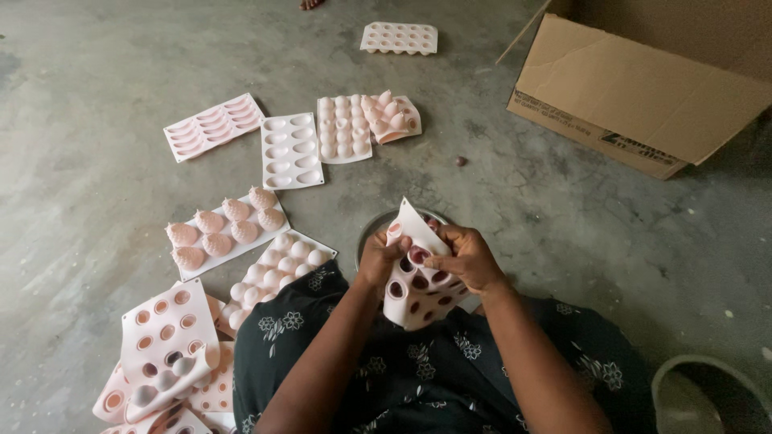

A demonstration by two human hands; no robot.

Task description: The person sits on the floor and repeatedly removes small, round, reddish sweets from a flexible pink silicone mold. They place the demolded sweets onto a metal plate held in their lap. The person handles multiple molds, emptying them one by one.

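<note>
Both of my hands hold one pale pink silicone mould (414,277) bent upward over my lap. Its round cavities hold dark brown filling. My left hand (378,259) grips the mould's left edge. My right hand (465,257) grips its right side, with the thumb pressing beside one cavity. Under the mould, the rim of a round metal bowl (371,227) shows on the floor.
Several pink and white moulds lie on the grey concrete floor: shell-shaped ones (227,227), an oval-cavity one (291,150), a long-cavity one (214,125), a round-cavity one (399,38), and a pile (167,345) at my left. A cardboard box (643,88) stands at upper right. A grey bucket rim (708,386) sits lower right.
</note>
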